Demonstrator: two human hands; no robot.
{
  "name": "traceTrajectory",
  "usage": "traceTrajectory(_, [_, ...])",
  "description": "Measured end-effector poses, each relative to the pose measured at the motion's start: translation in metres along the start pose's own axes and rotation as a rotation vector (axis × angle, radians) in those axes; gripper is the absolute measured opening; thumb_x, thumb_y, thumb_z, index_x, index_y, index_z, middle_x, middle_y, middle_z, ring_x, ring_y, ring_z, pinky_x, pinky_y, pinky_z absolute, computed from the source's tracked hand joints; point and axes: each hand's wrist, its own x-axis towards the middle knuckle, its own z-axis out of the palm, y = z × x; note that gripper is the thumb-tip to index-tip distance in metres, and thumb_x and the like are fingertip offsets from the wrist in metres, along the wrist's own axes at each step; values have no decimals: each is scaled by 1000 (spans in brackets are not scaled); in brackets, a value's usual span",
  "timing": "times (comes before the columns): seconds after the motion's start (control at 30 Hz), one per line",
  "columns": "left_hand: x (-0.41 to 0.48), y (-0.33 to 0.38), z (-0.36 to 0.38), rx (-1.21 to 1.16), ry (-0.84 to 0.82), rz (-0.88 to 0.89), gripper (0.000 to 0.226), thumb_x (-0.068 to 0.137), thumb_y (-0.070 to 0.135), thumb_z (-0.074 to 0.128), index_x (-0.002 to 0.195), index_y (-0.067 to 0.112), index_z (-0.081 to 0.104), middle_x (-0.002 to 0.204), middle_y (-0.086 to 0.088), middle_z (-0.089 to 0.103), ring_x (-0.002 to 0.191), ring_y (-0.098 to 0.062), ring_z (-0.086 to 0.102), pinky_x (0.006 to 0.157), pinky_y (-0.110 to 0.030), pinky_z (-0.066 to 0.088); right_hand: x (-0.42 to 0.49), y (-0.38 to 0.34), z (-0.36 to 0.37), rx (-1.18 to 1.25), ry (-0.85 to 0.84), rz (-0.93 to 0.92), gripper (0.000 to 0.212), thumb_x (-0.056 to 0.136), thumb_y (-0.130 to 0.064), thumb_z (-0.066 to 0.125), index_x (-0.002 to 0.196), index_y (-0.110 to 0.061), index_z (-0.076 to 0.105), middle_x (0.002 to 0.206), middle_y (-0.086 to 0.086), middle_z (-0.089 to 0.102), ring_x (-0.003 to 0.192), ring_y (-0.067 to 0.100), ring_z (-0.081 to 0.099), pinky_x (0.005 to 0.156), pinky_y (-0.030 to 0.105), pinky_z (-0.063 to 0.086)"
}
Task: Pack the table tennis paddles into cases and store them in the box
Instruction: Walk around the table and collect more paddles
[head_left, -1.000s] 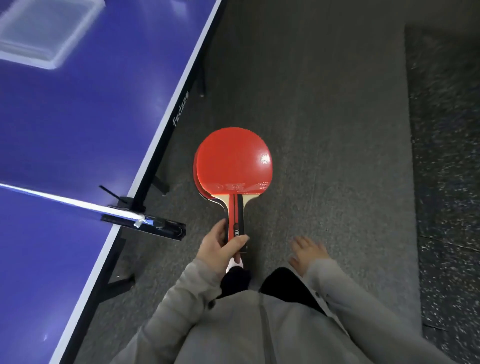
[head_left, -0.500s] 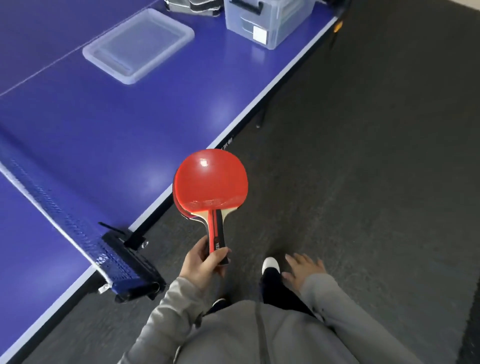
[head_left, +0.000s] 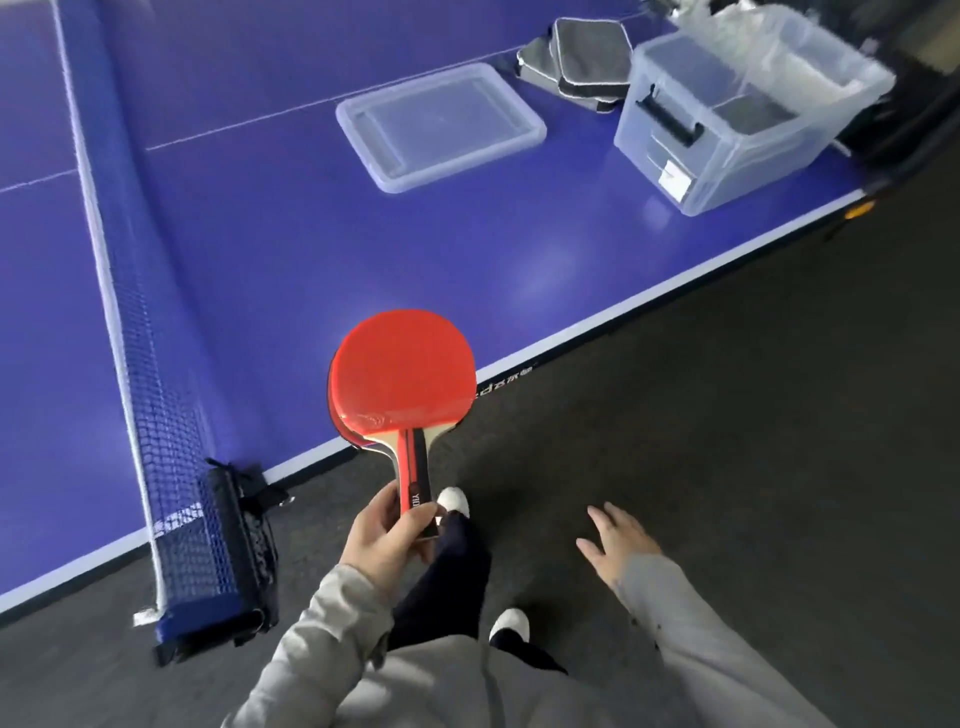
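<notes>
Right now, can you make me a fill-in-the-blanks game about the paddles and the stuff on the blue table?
1. The left hand grips the paddles by their ____.
2. Their top face is coloured ____.
3. The right hand holds ____.
4. The clear box stands on the table with its lid taken ____.
Missing words: handles; red; nothing; off.

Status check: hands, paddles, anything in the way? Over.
Left hand grips stacked paddles by handles. Right hand open, empty. Cases and open box on table ahead; no obstruction seen.
</notes>
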Motion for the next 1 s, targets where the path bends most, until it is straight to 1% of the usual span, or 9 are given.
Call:
traceTrajectory(0.07, [23,5,-6,-22,50,0,64,54,37,67,89,-15,53,69,-17,52,52,-16,49,46,-23,41,23,-16,-23,-29,43,-40,58,98,-45,36,150,-25,17,159,-1,10,146,20,11,115,36,24])
traceTrajectory(0.17, [64,14,-17,-75,110,-31,45,64,25,64,87,-12,55,65,-11,57,47,-12,52,46,-20,42,55,-45,-58,-99,109,-101,61,98,-45,34,151,-23,13,159,0,10,146,19,11,114,35,26])
traceTrajectory(0.27, [104,28,-35,-111,162,-58,40,63,28,64,84,-6,56,61,-4,61,49,-13,52,48,-21,42,81,-81,-94,-182,169,-149,63,98,-48,33,151,-23,11,159,0,10,146,18,12,113,34,26])
traceTrajectory(0.37, [140,38,-60,-116,219,-98,29,65,29,62,81,4,59,65,-3,66,55,-16,58,51,-24,45,106,-121,-126,-231,196,-212,63,98,-49,32,151,-23,10,159,1,11,146,18,12,113,36,25])
traceTrajectory(0.53, [186,49,-102,-182,308,-130,21,67,24,60,83,10,59,71,-2,67,53,-11,62,49,-23,48,144,-178,-166,-260,202,-289,66,97,-49,35,151,-23,7,160,1,7,147,19,8,114,39,24])
traceTrajectory(0.67, [212,41,-133,-210,350,-186,5,87,5,59,92,5,58,73,-5,66,50,-9,61,47,-19,49,170,-215,-187,-277,192,-303,70,96,-50,39,151,-25,5,160,0,-1,148,19,1,115,44,22])
traceTrajectory(0.77, [221,32,-144,-217,369,-237,10,91,2,53,87,10,59,76,-8,64,50,-12,61,45,-19,49,189,-236,-197,-298,163,-300,73,94,-50,43,151,-28,2,160,-2,-7,148,19,-4,116,46,18])
traceTrajectory(0.9, [226,26,-147,-208,390,-255,11,90,2,55,88,12,59,76,-6,65,61,-20,59,47,-20,49,212,-257,-202,-334,146,-336,75,94,-50,45,151,-29,1,160,-1,-8,148,20,-6,116,48,16])
traceTrajectory(1.0, [229,24,-145,-180,423,-272,9,89,-1,57,94,6,58,73,-6,56,60,-17,58,47,-18,51,222,-262,-199,-374,113,-349,77,93,-51,46,150,-29,0,160,-2,-9,147,20,-8,116,49,15])
